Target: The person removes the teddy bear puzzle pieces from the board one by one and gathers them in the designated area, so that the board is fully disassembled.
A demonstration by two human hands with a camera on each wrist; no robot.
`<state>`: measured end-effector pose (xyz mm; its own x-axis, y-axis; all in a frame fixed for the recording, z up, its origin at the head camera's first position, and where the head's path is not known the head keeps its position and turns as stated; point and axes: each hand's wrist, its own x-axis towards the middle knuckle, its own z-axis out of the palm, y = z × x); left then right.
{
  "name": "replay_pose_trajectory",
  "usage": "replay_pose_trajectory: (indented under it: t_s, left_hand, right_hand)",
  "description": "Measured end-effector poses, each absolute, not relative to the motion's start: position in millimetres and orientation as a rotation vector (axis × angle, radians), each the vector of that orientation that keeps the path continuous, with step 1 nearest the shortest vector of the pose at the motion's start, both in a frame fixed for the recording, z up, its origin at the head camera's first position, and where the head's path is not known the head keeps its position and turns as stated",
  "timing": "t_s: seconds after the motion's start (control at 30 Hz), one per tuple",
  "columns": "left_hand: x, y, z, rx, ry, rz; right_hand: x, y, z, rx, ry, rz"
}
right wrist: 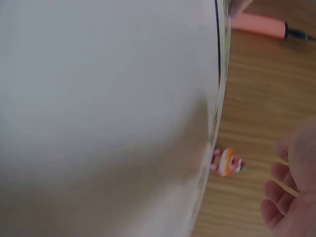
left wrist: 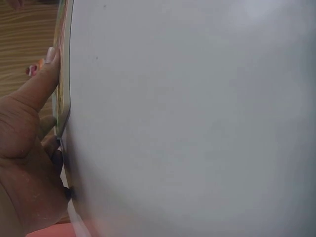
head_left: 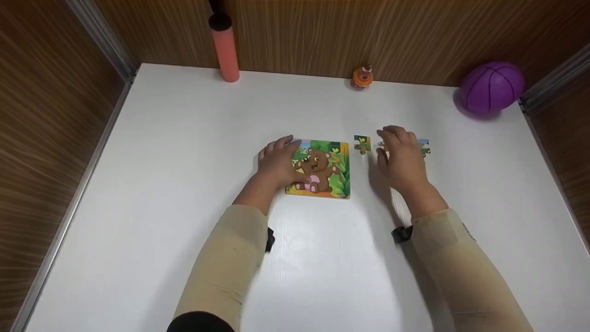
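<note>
A square jigsaw puzzle [head_left: 325,173] with a brown bear picture lies flat near the middle of the table. My left hand [head_left: 279,163] rests over its left side, fingers spread at the upper left and thumb lying on the picture. In the left wrist view, the thumb [left wrist: 42,81] touches the puzzle's face while other fingers reach the tabletop beside its edge. Right of the puzzle lies a loose jigsaw piece [head_left: 362,145]. Above more pieces hovers my right hand [head_left: 403,159], fingers loosely bent, holding nothing visible. It partly hides jigsaw pieces [head_left: 425,146] underneath.
Along the back of the white table [head_left: 152,184] stand a coral-coloured tube with a black top [head_left: 226,55], a small orange figurine [head_left: 363,77] and a purple ball [head_left: 492,88]. Wood-grain panels [head_left: 299,37] enclose the back and both sides.
</note>
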<state>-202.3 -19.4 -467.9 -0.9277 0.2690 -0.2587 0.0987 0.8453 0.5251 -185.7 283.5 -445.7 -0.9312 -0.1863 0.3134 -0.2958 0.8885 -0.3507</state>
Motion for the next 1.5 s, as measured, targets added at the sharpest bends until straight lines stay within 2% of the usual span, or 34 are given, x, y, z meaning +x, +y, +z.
replay_pose_trajectory:
  t_s: [0.33, 0.6, 1.1, 1.5]
  left_hand:
    - [-202.1, -20.1, -466.4, 0.279, 2.702, 0.734]
    - [-201.0, -19.9, -466.0, 0.278, 2.698, 0.743]
    - [-200.3, -19.3, -464.3, 0.273, 2.681, 0.765]
    - [-192.6, -14.1, -459.0, 0.366, 2.624, 0.767]
  right_hand:
    - [-172.9, 252.2, -446.9, 0.454, -2.957, 0.698]
    - [-171.8, 238.1, -452.0, 0.349, -3.162, 0.994]
    - [-170.9, 229.0, -457.3, 0.284, -3.254, 0.997]
    - [-173.2, 226.7, -459.9, 0.17, -3.263, 1.082]
